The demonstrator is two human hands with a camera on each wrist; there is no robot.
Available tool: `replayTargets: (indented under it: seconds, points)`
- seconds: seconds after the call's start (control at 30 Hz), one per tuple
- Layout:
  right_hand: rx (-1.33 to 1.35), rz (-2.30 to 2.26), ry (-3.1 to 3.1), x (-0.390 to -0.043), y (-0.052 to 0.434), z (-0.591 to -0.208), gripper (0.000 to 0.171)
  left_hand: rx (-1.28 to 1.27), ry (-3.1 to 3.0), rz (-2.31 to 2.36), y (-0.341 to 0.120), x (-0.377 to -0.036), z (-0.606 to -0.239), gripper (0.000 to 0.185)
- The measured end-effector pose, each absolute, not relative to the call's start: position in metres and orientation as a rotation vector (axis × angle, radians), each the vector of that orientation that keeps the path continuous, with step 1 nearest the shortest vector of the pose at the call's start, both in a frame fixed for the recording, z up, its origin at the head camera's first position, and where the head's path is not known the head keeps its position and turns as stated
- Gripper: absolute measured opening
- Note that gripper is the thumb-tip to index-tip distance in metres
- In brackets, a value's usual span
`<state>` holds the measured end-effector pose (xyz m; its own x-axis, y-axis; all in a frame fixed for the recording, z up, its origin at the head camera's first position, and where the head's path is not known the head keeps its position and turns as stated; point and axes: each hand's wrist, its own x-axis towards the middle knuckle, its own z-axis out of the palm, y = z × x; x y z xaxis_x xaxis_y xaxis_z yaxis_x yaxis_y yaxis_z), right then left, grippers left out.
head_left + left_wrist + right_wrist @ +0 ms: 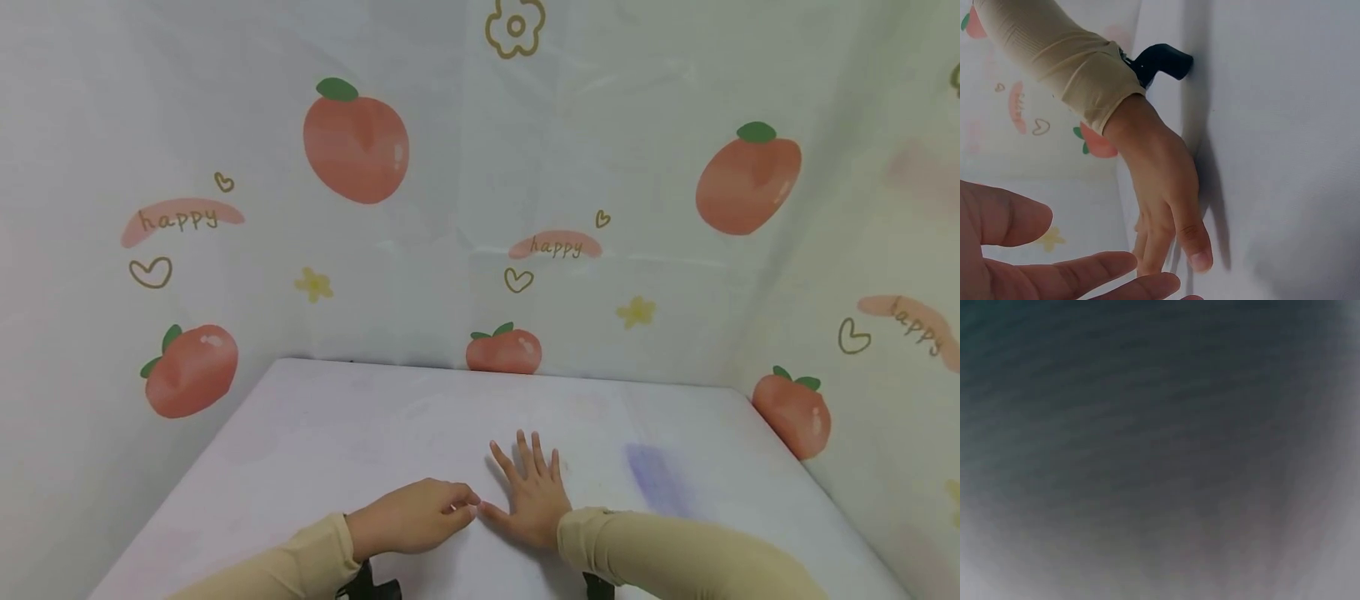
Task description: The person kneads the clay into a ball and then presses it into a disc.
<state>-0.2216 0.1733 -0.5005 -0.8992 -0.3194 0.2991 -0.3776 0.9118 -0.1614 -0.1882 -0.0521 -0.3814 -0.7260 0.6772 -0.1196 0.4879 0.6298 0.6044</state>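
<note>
My right hand [531, 502] lies on the white tabletop [360, 417] with its fingers spread and pointing away from me. To its left is my left hand [416, 515], fingers slightly bent, their tips close to the right thumb. Whether they touch it I cannot tell. The left wrist view shows the left thumb and fingers [1079, 275] apart from each other with nothing between them, and the right hand [1163, 172] beyond. Only a dark blur fills the right wrist view.
A bluish-purple smudge [660, 479] marks the tabletop right of my hands. Behind the table hangs a white curtain [450, 167] printed with peaches, hearts and flowers. Black wrist mounts [371, 583] show beneath the beige sleeves [675, 550].
</note>
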Motion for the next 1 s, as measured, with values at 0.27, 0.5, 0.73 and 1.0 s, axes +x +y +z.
replayTargets:
  seconds: [0.27, 0.5, 0.73, 1.0]
  points:
    - [0.530, 0.209, -2.861, -0.226, 0.172, -0.497, 0.087, 0.923, 2.502, 0.806, -0.053, -0.187, -0.378, 0.031]
    - [0.502, 0.230, -2.903, -0.226, 0.169, -0.495, 0.086, 0.891, 2.520, 0.797, -0.056, -0.187, -0.374, 0.032]
    - [0.476, 0.245, -2.928, -0.229, 0.169, -0.494, 0.088, 0.891, 2.503, 0.813, -0.057, -0.188, -0.371, 0.031]
    - [0.459, 0.234, -2.950, -0.229, 0.169, -0.494, 0.091, 0.896, 2.503, 0.830, -0.056, -0.186, -0.367, 0.032]
